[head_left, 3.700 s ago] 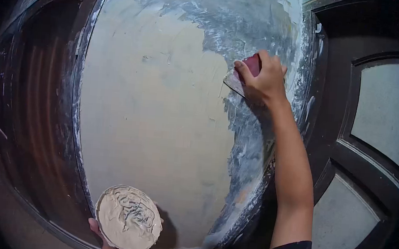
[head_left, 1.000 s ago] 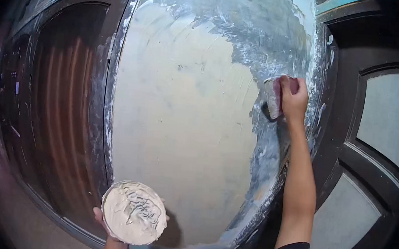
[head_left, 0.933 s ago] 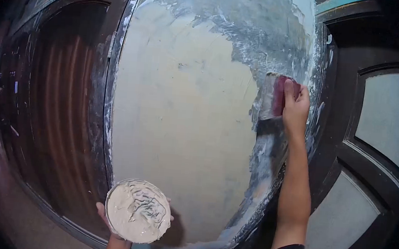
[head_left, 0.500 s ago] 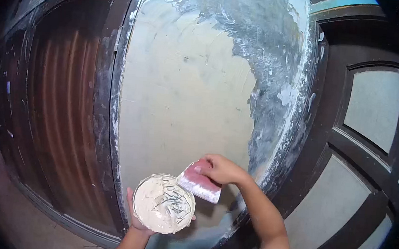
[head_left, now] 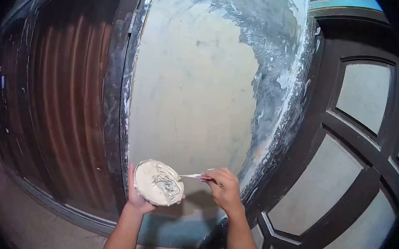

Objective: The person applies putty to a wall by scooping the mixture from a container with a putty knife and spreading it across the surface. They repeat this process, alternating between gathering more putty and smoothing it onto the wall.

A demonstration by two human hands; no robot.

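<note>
A tall wall panel (head_left: 192, 91) fills the middle of the view, most of it coated in smooth cream putty, with a streaky grey-blue uncoated band running down its right side and across the top. To its left stands a dark brown wooden door (head_left: 65, 100) with a recessed, ribbed panel and white smears along its frame. To the right is a dark window frame (head_left: 321, 129) with pale frosted panes set between crossing bars.

Low in the view, in front of the bottom of the panel, the person's two forearms come up from the lower edge. The left hand (head_left: 135, 196) is clasped around the underside of a round plate (head_left: 158, 183), thumb up along its left rim, holding it tilted so its face shows; the plate is heaped with cream putty marked by scrape lines. The right hand (head_left: 222, 188) is clenched around the handle of a putty knife (head_left: 194, 175), which is seen edge-on as a thin pale blade. The blade points left from the fingers and its tip touches the putty at the plate's upper right rim. Both hands sit close together, just below the coated part of the panel.
</note>
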